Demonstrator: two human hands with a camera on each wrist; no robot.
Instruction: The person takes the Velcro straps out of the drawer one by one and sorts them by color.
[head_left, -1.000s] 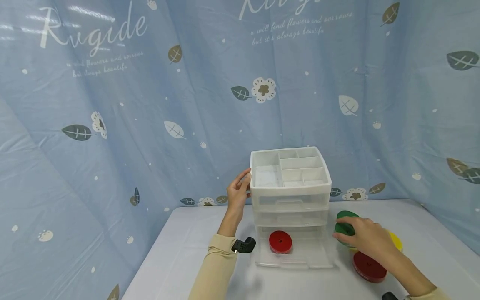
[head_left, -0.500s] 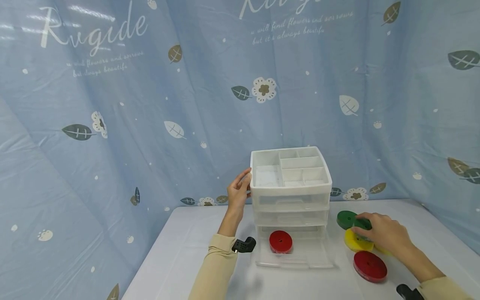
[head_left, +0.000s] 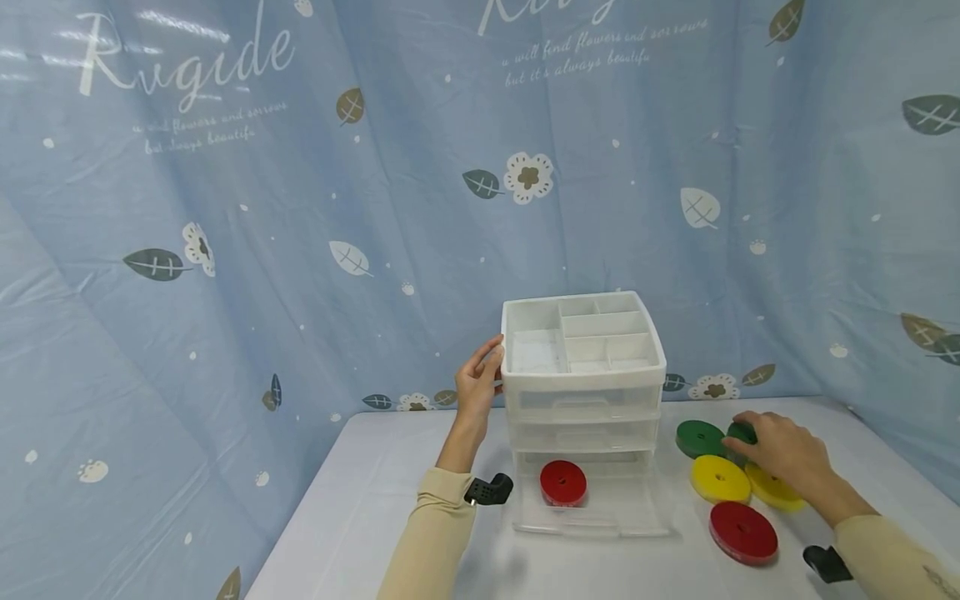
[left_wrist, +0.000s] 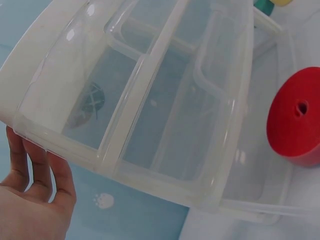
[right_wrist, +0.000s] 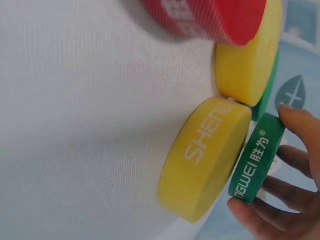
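My right hand (head_left: 787, 450) grips a green tape roll (right_wrist: 257, 157) between thumb and fingers, close behind a yellow tape roll (right_wrist: 200, 155). Whether the held roll rests on the table I cannot tell. Another green tape roll (head_left: 699, 438) lies just left of it. My left hand (head_left: 476, 387) touches the upper left side of a white drawer unit (head_left: 581, 379), its fingers (left_wrist: 60, 175) fairly straight along the edge in the left wrist view. The bottom drawer (head_left: 626, 492) is pulled out, with a red tape roll (head_left: 562, 483) lying in its left part.
A second yellow tape roll (head_left: 720, 477) and a dark red one (head_left: 742, 533) lie on the white table (head_left: 360, 517), right of the drawer unit. The unit's top has divided compartments (head_left: 607, 325). A patterned blue curtain (head_left: 420, 208) hangs behind the table.
My right hand has moved right with the green tape roll, away from the other green roll, uncovering the yellow ones. The left hand stays at the drawer unit's side.
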